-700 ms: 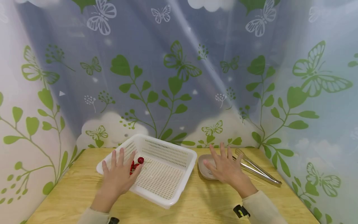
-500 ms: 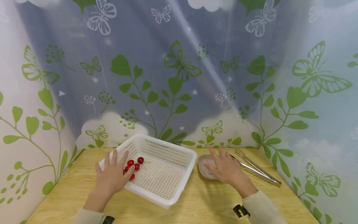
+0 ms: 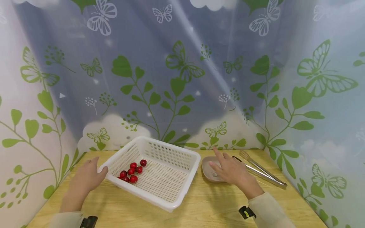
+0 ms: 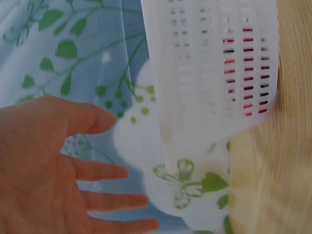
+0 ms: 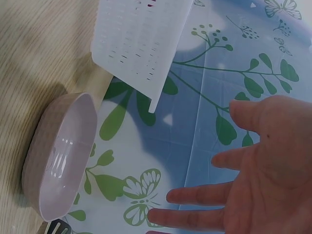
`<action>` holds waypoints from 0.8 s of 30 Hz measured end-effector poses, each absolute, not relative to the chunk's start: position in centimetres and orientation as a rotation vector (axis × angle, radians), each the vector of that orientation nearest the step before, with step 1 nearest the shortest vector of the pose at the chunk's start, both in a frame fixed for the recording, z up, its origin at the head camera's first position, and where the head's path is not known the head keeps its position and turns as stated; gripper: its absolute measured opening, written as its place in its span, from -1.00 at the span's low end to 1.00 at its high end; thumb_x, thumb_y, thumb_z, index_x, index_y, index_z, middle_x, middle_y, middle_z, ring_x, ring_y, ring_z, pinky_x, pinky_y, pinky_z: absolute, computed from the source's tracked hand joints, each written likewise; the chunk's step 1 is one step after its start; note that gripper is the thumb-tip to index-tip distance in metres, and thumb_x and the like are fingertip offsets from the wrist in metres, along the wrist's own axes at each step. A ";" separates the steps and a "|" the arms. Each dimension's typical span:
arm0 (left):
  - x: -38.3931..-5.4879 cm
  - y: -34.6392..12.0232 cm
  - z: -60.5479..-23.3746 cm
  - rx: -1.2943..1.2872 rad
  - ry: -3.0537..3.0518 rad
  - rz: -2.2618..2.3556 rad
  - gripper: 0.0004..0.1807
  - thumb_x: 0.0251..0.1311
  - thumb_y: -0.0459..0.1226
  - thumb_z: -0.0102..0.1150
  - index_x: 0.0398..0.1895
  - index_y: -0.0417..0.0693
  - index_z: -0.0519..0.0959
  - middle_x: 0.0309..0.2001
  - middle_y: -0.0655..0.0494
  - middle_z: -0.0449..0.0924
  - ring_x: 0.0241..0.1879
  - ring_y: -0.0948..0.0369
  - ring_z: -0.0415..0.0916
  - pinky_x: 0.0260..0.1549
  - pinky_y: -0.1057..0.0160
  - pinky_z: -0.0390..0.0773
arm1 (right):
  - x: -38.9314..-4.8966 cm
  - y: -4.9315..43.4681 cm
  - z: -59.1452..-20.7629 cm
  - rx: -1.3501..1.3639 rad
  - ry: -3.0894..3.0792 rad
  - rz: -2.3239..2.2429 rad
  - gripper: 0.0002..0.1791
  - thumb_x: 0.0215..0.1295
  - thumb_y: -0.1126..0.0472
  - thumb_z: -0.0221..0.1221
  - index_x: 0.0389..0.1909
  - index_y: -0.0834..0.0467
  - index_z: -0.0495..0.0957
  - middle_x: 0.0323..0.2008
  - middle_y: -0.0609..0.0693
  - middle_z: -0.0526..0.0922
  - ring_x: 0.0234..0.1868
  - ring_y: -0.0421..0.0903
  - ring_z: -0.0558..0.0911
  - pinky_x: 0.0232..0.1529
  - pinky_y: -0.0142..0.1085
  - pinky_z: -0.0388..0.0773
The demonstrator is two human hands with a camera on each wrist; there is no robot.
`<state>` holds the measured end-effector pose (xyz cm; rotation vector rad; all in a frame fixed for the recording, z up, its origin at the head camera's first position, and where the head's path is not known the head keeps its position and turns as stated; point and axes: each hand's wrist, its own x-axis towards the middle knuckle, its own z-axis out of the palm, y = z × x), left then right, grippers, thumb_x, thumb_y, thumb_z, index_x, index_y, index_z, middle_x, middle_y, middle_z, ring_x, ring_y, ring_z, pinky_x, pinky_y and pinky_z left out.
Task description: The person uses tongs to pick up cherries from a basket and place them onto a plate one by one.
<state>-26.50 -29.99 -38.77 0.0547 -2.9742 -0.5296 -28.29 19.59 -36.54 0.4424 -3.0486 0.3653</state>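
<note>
Several red cherries point(image 3: 133, 179) lie together in the left corner of a white perforated plastic basket point(image 3: 159, 202). My left hand point(image 3: 85, 177) hovers just left of the basket, its fingers loosely extended and nothing in them. In the left wrist view that hand point(image 4: 39, 170) shows spread fingers, apart from the basket wall point(image 4: 214, 97). Over the right side of a small beige dish point(image 3: 210, 177) is my right hand point(image 3: 233, 172), palm down with relaxed fingers. The right wrist view shows that hand point(image 5: 263, 170) holding nothing, apart from the dish point(image 5: 68, 156).
Metal tongs point(image 3: 265, 174) lie to the right of the dish on the wooden table point(image 3: 205, 209). A patterned curtain point(image 3: 176, 79) with leaves and butterflies hangs behind and on both sides of the table.
My left hand has moved left, from over the basket's left corner to beside it, uncovering more cherries. The right hand stays near the dish, its fingers slightly lower.
</note>
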 end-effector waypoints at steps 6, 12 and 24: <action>-27.2 -32.0 -39.6 0.069 -3.028 -0.727 -0.20 0.55 -0.01 -0.16 0.43 -0.65 0.12 0.34 -0.70 0.23 0.27 -0.54 0.29 0.13 -0.43 0.54 | -28.3 19.8 -36.8 0.447 -3.047 0.378 -0.19 0.61 -0.21 -0.11 0.68 0.06 -0.11 0.47 0.51 0.24 0.22 0.51 0.54 0.03 0.41 0.62; -27.5 -32.7 -40.4 0.172 -3.046 -1.048 -0.17 0.56 0.12 -0.25 0.43 -0.52 0.15 0.31 -0.67 0.27 0.15 -0.42 0.47 -0.22 -0.07 0.78 | -28.3 19.8 -36.7 0.435 -3.044 0.369 -0.18 0.61 -0.19 -0.09 0.68 0.03 -0.15 0.46 0.53 0.23 0.20 0.50 0.56 0.00 0.38 0.64; -28.4 -32.4 -42.8 0.266 -2.790 -1.654 -0.27 0.53 -0.05 -0.14 0.44 -0.51 0.06 0.19 -0.59 0.36 0.01 -0.15 0.67 -0.22 0.04 0.86 | -28.6 20.1 -36.9 0.435 -3.036 0.350 -0.18 0.61 -0.19 -0.09 0.68 0.04 -0.15 0.46 0.53 0.24 0.24 0.51 0.53 0.05 0.39 0.63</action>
